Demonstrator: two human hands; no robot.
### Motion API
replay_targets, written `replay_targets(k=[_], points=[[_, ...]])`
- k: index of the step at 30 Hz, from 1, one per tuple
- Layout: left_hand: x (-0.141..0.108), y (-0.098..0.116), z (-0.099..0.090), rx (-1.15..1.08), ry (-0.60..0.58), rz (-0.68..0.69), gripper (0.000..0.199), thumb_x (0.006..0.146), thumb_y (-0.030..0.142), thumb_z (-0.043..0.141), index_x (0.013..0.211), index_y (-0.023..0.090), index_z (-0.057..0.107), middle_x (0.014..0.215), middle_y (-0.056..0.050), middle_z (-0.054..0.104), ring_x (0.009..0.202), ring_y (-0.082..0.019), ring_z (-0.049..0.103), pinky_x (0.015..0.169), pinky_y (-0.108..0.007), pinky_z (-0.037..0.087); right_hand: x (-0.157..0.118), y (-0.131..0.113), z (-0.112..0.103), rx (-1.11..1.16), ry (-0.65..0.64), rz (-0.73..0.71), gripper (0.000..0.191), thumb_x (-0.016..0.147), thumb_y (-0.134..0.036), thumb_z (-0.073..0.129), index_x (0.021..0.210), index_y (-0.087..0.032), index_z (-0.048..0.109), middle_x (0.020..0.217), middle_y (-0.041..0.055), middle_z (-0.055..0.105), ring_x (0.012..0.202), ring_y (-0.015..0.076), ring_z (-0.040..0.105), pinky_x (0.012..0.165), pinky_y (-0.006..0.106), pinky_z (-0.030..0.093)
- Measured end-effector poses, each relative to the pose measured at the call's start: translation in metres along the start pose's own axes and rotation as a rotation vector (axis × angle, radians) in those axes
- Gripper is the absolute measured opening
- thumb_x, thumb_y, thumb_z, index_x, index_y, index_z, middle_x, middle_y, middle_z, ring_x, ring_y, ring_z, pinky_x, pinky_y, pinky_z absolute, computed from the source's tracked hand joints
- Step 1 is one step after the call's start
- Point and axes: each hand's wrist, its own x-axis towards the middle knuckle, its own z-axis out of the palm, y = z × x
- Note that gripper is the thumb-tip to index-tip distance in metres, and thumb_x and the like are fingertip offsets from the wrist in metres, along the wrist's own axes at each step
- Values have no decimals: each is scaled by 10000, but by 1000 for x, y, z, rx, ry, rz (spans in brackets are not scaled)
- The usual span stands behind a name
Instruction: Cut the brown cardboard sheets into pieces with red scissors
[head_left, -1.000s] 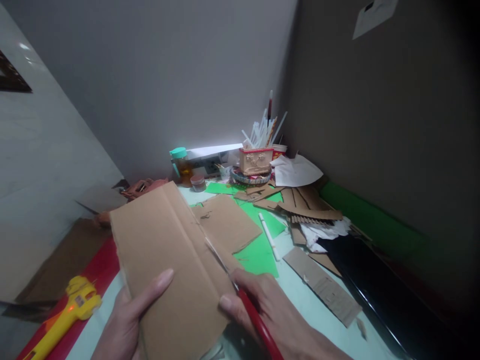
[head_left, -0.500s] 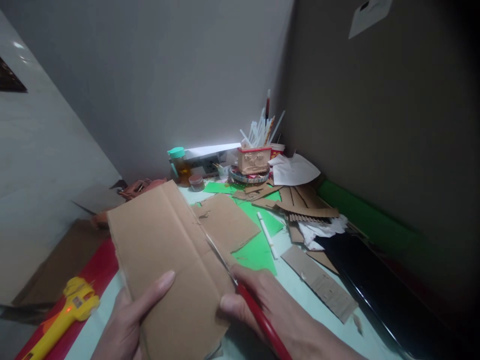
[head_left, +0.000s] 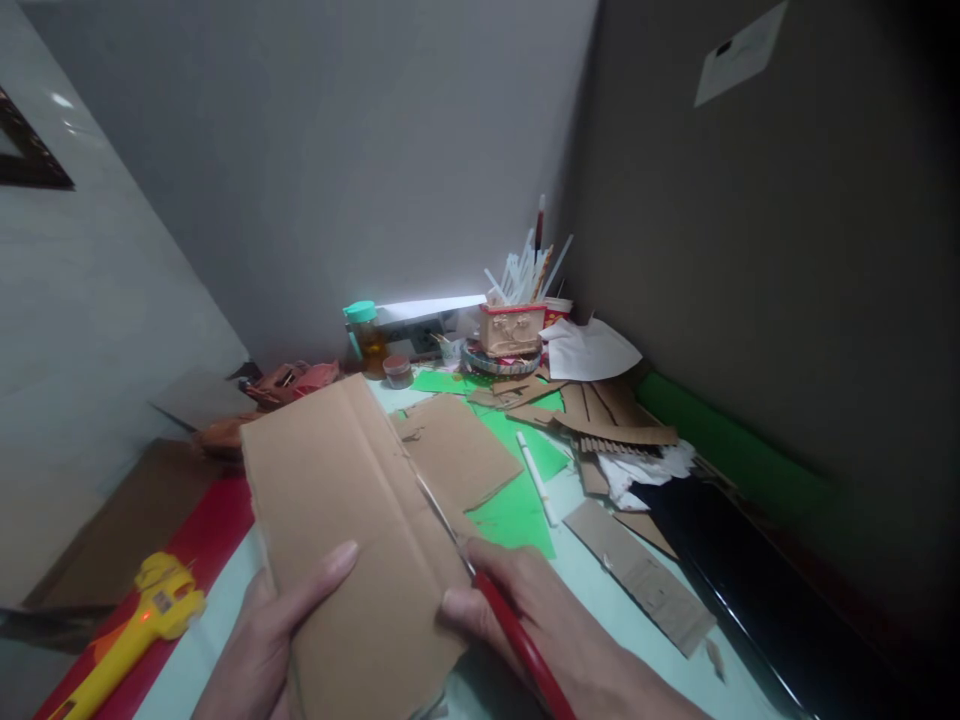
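A folded piece of brown cardboard (head_left: 337,520) is held up at a tilt over the table, a crease running along its length. My left hand (head_left: 277,630) grips its lower left side, thumb on the front face and the other fingers behind. In my right hand (head_left: 525,620) is a knife (head_left: 517,635) with a red handle and a thin metal blade pointing up and left. The blade lies along the cardboard's right part, and my right thumb touches that edge. Behind it, a flat cardboard piece (head_left: 469,450) rests on green paper (head_left: 517,510).
At the left is a yellow glue gun (head_left: 150,620) with an orange light. A white stick (head_left: 536,480), a cardboard strip (head_left: 641,575) and a black glossy object (head_left: 757,590) lie rightward. A straw holder (head_left: 512,330) and a green-lidded jar (head_left: 367,340) stand at the back.
The view has shifted slightly, and the cardboard's top end sits a little lower and further right. Both hands keep their holds, with the blade at nearly the same place on the cardboard.
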Motion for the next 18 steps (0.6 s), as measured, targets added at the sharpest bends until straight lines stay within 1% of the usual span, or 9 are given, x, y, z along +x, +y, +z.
replay_targets(k=[3, 5, 9, 12, 14, 18], points=[[-3, -2, 0, 8, 19, 7, 1045, 610, 150, 887, 1507, 193, 353, 832, -149, 830, 708, -463, 775, 579, -586, 643, -2, -4, -3, -56, 26, 50, 348, 923, -470, 598, 723, -214, 472, 662, -64, 376, 604, 110, 346, 506, 267, 257], [-5, -2, 0, 10, 20, 4, 1078, 621, 145, 880, 1531, 203, 305, 850, -157, 830, 767, -483, 772, 603, -610, 638, -1, -2, -2, -80, 24, 36, 358, 927, -483, 577, 717, -217, 464, 658, -61, 378, 597, 113, 345, 498, 270, 259], [-4, -1, 0, -42, -9, -68, 1016, 645, 155, 868, 1514, 184, 343, 858, -156, 830, 802, -482, 771, 671, -617, 640, 4, 11, 7, -101, 38, -48, 377, 952, -506, 496, 713, -217, 463, 640, -52, 395, 568, 116, 365, 485, 277, 269], [-1, 0, -2, -27, 3, -69, 988, 640, 145, 869, 1494, 172, 374, 878, -153, 833, 797, -467, 775, 703, -600, 645, 6, 17, 11, -97, 71, -74, 381, 962, -510, 480, 732, -206, 490, 633, -50, 427, 555, 110, 368, 494, 279, 273], [0, 0, -4, -13, -1, -57, 997, 632, 144, 875, 1495, 181, 376, 874, -146, 835, 805, -465, 775, 691, -587, 649, 5, 16, 10, -72, 51, -79, 364, 965, -498, 493, 755, -201, 509, 646, -50, 442, 565, 107, 370, 501, 273, 274], [-1, -2, -4, -7, -23, -36, 1102, 615, 212, 912, 1534, 152, 306, 817, -162, 830, 812, -500, 765, 594, -580, 654, 2, 7, 3, -49, 40, 2, 342, 936, -467, 576, 729, -209, 485, 647, -63, 401, 591, 107, 361, 502, 264, 264]])
